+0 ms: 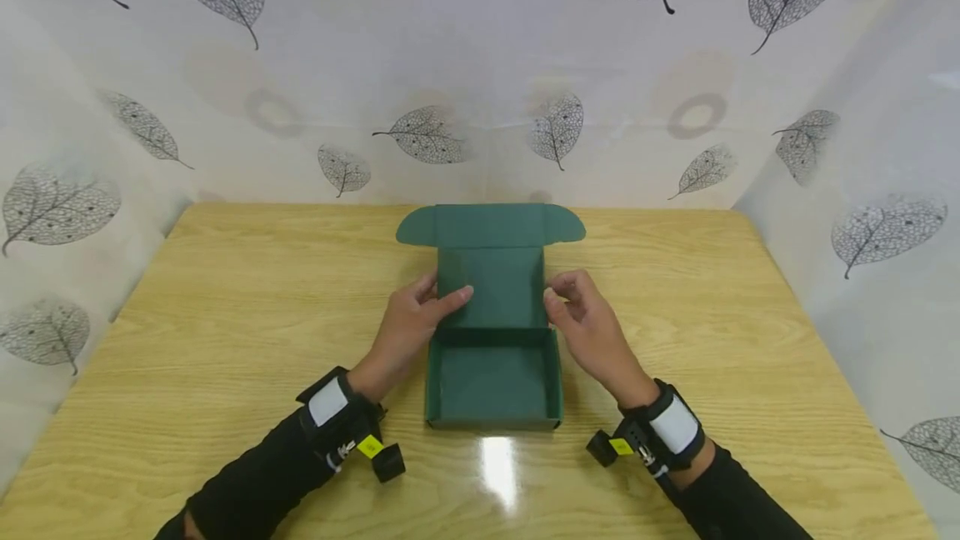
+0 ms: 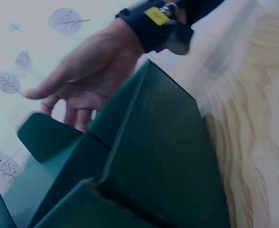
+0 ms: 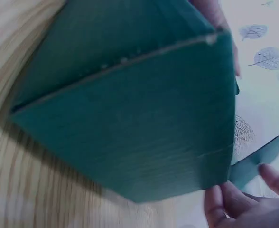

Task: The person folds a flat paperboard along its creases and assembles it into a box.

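A small dark green cardboard box [image 1: 492,386] stands on the table with its lid [image 1: 498,273] raised at the back and nothing visible inside. My left hand [image 1: 408,315] pinches the lid's left edge, thumb on the inner face and fingers behind. At the right edge of the lid is my right hand [image 1: 588,319], its fingers loosely bent and thumb tip right at the edge. The left wrist view shows this right hand [image 2: 92,71] with its thumb apart from the side flap [image 2: 47,135]. From the right wrist, the box's side wall [image 3: 144,118] fills most of the view.
The light wood table [image 1: 277,273] extends on both sides of the box. Behind it and at both sides hangs a pale cloth [image 1: 480,48] printed with leaves. Each wrist carries a strapped camera, the left one [image 1: 388,463] close to the box's front left corner.
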The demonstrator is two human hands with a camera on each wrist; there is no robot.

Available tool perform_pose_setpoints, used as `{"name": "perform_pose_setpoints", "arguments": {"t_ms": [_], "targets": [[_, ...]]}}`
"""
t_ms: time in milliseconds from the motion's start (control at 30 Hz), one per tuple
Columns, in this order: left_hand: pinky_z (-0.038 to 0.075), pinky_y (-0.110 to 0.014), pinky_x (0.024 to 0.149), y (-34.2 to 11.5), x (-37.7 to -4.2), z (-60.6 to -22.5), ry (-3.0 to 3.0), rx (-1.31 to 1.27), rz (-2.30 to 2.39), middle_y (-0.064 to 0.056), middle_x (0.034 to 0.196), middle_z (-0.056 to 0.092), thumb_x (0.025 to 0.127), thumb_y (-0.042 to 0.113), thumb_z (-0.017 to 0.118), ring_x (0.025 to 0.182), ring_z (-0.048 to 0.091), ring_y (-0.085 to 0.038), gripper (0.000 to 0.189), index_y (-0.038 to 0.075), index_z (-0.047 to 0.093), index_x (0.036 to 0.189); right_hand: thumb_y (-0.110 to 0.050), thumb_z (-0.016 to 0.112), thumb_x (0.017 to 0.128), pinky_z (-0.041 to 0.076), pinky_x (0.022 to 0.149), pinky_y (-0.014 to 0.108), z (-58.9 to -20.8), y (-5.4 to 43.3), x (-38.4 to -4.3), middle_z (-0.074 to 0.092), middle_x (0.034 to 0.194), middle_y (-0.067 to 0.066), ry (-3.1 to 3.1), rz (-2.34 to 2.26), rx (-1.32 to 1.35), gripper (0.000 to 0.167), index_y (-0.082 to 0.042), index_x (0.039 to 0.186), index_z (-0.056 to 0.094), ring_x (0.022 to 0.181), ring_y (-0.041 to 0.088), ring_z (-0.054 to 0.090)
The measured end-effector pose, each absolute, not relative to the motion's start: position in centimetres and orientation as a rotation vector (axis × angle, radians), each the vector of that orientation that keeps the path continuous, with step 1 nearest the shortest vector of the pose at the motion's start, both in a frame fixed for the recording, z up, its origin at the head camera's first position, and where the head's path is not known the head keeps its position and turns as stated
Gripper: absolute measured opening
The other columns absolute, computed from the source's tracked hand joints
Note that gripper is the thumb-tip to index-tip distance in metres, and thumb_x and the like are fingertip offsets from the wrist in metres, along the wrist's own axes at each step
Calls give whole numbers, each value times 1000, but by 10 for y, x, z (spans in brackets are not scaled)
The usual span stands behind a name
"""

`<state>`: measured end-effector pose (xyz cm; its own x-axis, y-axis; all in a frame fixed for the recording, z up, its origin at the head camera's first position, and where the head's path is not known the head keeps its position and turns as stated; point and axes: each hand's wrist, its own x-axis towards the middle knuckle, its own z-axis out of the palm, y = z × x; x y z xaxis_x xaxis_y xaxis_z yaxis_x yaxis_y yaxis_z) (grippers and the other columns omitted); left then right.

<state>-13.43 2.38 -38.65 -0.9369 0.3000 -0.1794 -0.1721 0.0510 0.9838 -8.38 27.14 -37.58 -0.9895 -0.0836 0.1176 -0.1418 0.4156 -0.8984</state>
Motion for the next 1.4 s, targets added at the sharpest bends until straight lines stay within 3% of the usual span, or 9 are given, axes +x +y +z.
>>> {"name": "perform_pose_setpoints", "arguments": {"t_ms": [133,333,467,633,767,1033,1133,1267,1400], "targets": [[50,-42,100,28,-130,-387,2109,266,1953,-15,136,60,90,23,78,123,60,-26,68,2,45,146,-18,64,101,53,84,29,-372,268,-85,58,116,16,-2548,1739,163,28,-1,116,47,105,27,67],[52,-38,93,31,-123,-389,2304,458,1865,-10,123,63,87,23,81,112,61,-21,62,5,47,135,-13,78,89,52,75,30,-370,264,-85,58,108,18,-2517,1819,118,58,-2,124,33,95,23,66],[44,-45,108,23,-125,-393,2144,528,1952,-12,146,51,91,34,76,132,52,-25,85,13,27,157,-18,76,91,49,96,46,-368,268,-84,48,137,20,-2490,1897,79,84,-11,148,15,120,31,57],[36,-47,113,10,-131,-391,1990,560,2083,-16,158,37,85,65,67,144,39,-31,115,18,-3,163,-39,71,92,22,112,69,-365,275,-82,19,162,19,-2517,1875,54,104,-29,159,-9,148,38,24],[37,-41,113,6,-133,-384,1927,535,2180,-12,158,38,87,63,63,145,38,-29,114,22,-12,162,-37,62,99,25,112,68,-365,275,-82,24,160,21,-2416,1938,138,93,-32,158,-9,145,40,29],[43,-33,108,6,-132,-380,2005,623,2108,-17,161,30,95,50,63,145,36,-32,94,38,-1,162,-34,47,108,27,112,66,-366,274,-81,24,164,11,-2384,1765,270,70,-31,164,5,148,33,28],[41,-42,110,8,-131,-382,2144,691,1969,-16,165,22,98,46,63,145,36,-33,92,33,-1,163,-37,40,110,25,112,69,-365,275,-79,25,165,11,-2452,1672,296,61,-30,164,12,149,35,26],[40,-51,110,7,-130,-380,2215,652,1889,-16,164,25,98,35,66,141,42,-35,87,16,11,163,-38,22,112,18,115,67,-364,277,-78,30,163,12,-2461,1641,291,53,-26,163,15,149,31,26],[47,-54,102,-1,-129,-377,2233,628,1808,-18,162,29,96,36,67,134,50,-37,83,4,24,160,-29,18,113,33,106,55,-362,282,-76,41,154,14,-2440,1689,296,50,-23,162,22,129,29,45]]}}
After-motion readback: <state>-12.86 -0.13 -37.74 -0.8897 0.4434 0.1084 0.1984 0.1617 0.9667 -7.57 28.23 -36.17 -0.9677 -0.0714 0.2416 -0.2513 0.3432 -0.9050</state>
